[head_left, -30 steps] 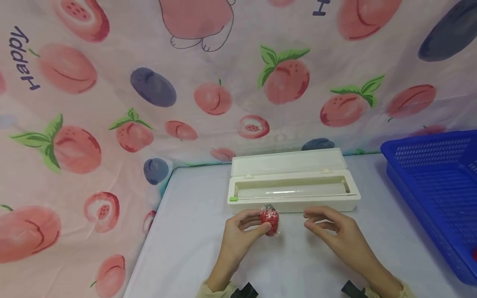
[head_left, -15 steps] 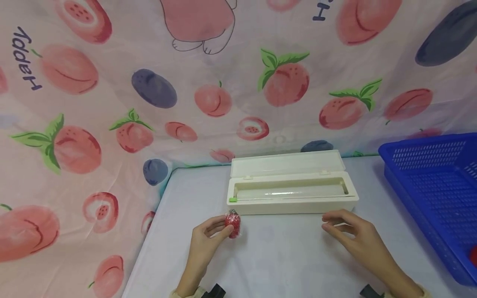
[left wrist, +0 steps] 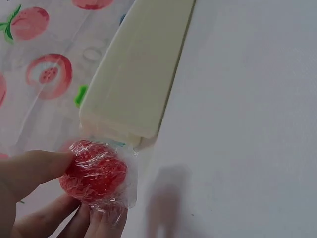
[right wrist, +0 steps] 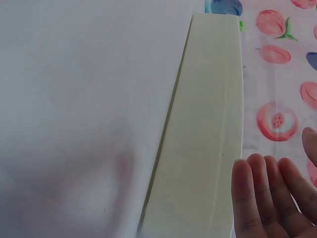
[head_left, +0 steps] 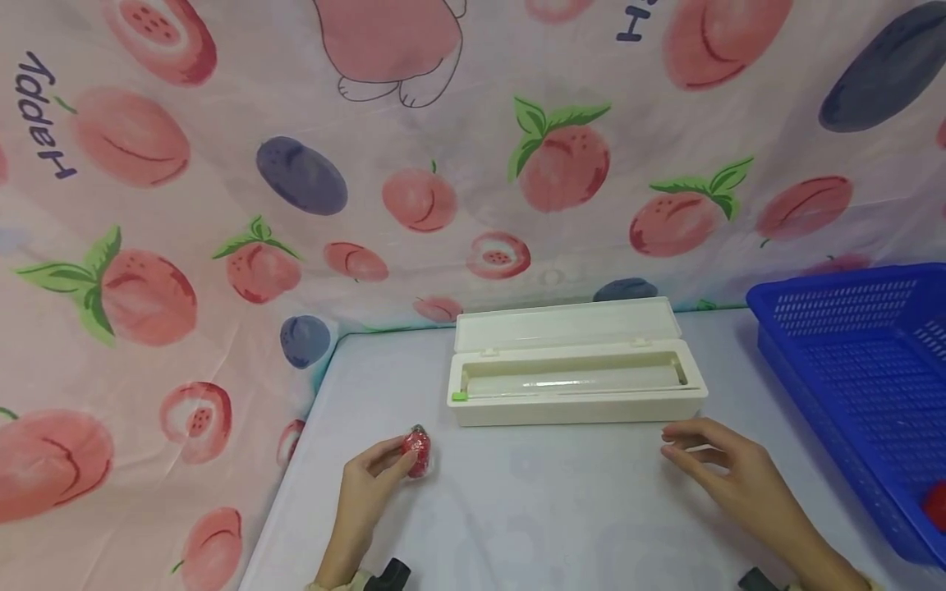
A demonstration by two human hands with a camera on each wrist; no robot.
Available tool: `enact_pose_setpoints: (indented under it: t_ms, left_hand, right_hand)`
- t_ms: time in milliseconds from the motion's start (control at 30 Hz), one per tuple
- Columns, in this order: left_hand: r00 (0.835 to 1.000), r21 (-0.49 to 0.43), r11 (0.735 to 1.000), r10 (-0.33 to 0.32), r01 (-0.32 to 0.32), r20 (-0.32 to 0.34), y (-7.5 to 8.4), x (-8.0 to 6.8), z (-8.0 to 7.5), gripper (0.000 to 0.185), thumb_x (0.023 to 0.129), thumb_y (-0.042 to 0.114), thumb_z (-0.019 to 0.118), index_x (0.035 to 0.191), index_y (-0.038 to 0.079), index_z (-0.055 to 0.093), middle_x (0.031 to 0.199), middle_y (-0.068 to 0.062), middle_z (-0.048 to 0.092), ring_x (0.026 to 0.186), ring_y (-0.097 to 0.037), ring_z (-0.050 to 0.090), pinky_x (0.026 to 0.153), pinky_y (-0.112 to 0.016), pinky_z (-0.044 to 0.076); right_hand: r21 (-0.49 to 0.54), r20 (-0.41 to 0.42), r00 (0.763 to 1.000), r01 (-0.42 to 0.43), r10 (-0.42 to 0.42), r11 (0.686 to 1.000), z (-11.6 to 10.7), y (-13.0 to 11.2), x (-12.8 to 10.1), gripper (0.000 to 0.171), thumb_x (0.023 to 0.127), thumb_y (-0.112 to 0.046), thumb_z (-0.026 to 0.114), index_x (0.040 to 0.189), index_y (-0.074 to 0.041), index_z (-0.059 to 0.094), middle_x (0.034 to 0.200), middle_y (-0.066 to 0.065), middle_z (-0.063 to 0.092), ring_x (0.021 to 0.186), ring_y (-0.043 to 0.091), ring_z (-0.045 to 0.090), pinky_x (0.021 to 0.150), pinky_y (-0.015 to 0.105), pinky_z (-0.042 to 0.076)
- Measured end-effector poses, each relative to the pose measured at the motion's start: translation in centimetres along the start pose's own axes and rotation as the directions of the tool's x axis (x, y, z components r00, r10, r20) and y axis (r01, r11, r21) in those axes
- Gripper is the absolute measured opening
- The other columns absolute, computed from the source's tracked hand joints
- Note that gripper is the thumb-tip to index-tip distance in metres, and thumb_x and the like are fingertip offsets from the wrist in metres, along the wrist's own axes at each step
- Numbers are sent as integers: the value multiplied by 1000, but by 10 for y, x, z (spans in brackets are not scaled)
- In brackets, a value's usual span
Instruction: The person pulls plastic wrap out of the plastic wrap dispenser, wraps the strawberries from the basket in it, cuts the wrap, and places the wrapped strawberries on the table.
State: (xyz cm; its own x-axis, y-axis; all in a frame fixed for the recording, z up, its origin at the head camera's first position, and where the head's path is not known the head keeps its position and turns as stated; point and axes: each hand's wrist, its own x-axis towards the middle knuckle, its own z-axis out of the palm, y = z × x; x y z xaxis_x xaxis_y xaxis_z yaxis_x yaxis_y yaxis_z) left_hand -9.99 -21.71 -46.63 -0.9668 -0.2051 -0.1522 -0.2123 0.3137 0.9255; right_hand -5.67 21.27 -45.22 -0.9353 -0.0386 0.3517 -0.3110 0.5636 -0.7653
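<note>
At the far left hangs a pale cloth (head_left: pixel 199 361) printed with peaches and dark blue fruits, which also runs along the back of the white tabletop (head_left: pixel 547 509). Next comes the left hand (head_left: pixel 365 486), reaching in from the near edge with a light sleeve and a black strap (head_left: pixel 389 574) at its wrist. It grips a red, strawberry-like piece (head_left: pixel 418 451) wrapped in clear film; the left wrist view shows the thumb on one side of it and fingers curled beneath, with loose film sticking out past them. The wrapped piece sits at the left hand's fingertips, on the side facing the right hand, and well apart from that hand.

To the right of the piece and farther back, a cream box (head_left: pixel 580 410) lies lengthwise across the table, its lid (head_left: pixel 565 324) tipped back, a green tab (head_left: pixel 460 396) at its left end and a shiny roll (head_left: pixel 576 382) inside. Near the box's front right corner is the right hand (head_left: pixel 732 472), grasping nothing: its fingers are loosely bent and side by side, the thumb apart from them. Whether they touch the box I cannot tell. Farthest right stands a blue basket (head_left: pixel 761 349) with pierced walls, a red object (head_left: pixel 936 505) inside it, partly cut off by the picture's edge
</note>
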Motion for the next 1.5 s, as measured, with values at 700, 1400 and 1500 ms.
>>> enact_pose_setpoints:
  t_ms: [700,1400,1500]
  left_hand:
    - [998,192,981,27,-16,-57,-24,9,-13,39,87,27,78,115,1,70,106,-13,74,95,-19,70,68,-17,52]
    - [992,277,956,116,-96,-55,-11,0,-20,32,91,23,74,117,5,70,112,-12,73,103,-24,70,90,-34,56]
    - [991,251,963,118,-99,-62,-4,-6,-17,34,91,23,73,119,4,69,118,-15,70,107,-29,68,92,-39,55]
  right_hand:
    - [-77,-22,996,85,-86,993,-25,4,3,36,78,5,79,109,-10,67,97,-15,66,88,-9,60,72,6,49]
    - [-481,100,994,81,-37,873,-96,2,19,46,75,-15,86,116,-6,66,109,16,67,80,27,67,62,18,53]
    - [-492,97,991,129,-92,861,-106,9,18,49,70,-8,87,114,-7,66,106,13,66,87,13,65,66,7,46]
